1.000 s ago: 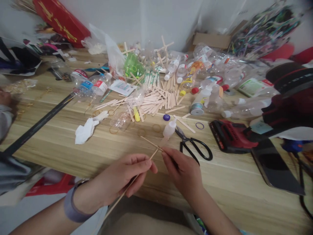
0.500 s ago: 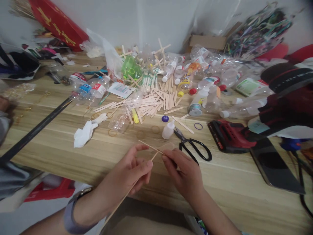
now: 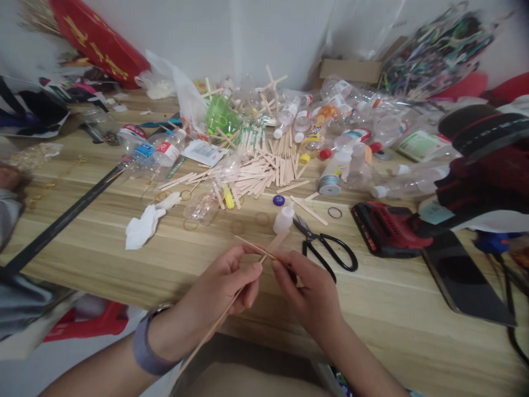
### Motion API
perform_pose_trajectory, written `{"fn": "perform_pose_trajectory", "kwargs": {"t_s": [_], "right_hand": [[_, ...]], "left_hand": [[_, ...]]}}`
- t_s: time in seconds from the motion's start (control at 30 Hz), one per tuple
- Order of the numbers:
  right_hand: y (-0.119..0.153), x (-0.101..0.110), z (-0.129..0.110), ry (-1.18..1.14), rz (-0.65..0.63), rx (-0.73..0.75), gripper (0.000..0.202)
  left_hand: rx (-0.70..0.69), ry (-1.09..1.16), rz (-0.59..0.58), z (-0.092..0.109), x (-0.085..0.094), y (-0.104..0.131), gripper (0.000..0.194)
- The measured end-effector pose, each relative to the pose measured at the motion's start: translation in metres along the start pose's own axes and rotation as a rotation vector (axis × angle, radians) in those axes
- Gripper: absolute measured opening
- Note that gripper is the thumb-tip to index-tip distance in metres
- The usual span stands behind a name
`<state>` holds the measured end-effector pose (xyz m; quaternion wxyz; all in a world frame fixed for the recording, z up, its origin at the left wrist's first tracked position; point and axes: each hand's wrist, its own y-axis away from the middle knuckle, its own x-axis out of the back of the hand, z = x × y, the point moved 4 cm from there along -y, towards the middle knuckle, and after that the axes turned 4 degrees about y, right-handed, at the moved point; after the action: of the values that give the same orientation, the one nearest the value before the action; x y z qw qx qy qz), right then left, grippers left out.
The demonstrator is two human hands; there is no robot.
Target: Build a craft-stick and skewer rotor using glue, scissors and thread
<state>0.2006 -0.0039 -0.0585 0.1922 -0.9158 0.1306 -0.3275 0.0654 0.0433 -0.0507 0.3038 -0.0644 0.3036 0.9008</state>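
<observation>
My left hand (image 3: pixel 237 278) pinches a long thin wooden stick (image 3: pixel 206 335) that runs down toward my lap. Between the fingertips of my right hand (image 3: pixel 308 284) is one end of a short craft stick (image 3: pixel 250 244). The two sticks cross and touch in front of my fingers, and a flat, pale stick end (image 3: pixel 280 238) shows behind the crossing. Just beyond it stand a small white squeeze bottle (image 3: pixel 284 219) and black-handled scissors (image 3: pixel 317 238).
Loose craft sticks (image 3: pixel 256 175) and plastic bottles (image 3: pixel 355 138) crowd the table's back half. A red and black power tool (image 3: pixel 392 229) and a phone (image 3: pixel 467 281) lie at right. White tissue (image 3: pixel 142 226) and a dark bar (image 3: pixel 66 218) are at left; another person's hand (image 3: pixel 8 177) shows.
My left hand has moved slightly right and closed further around the long stick, nearer my right hand. The flat stick end behind the crossing shows more clearly.
</observation>
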Motion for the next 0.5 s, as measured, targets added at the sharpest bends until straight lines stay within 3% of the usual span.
{"fn": "perform_pose_trajectory", "kwargs": {"t_s": [0.2,0.5], "right_hand": [[-0.002,-0.001,0.007,-0.069,0.035,-0.236,0.014],[-0.007,0.003,0.010,-0.016,0.114,-0.258,0.012]], "left_hand": [[-0.027,0.050,-0.025,0.002,-0.006,-0.010,0.035],[-0.041,0.049,-0.051,0.007,-0.012,-0.026,0.023]]}}
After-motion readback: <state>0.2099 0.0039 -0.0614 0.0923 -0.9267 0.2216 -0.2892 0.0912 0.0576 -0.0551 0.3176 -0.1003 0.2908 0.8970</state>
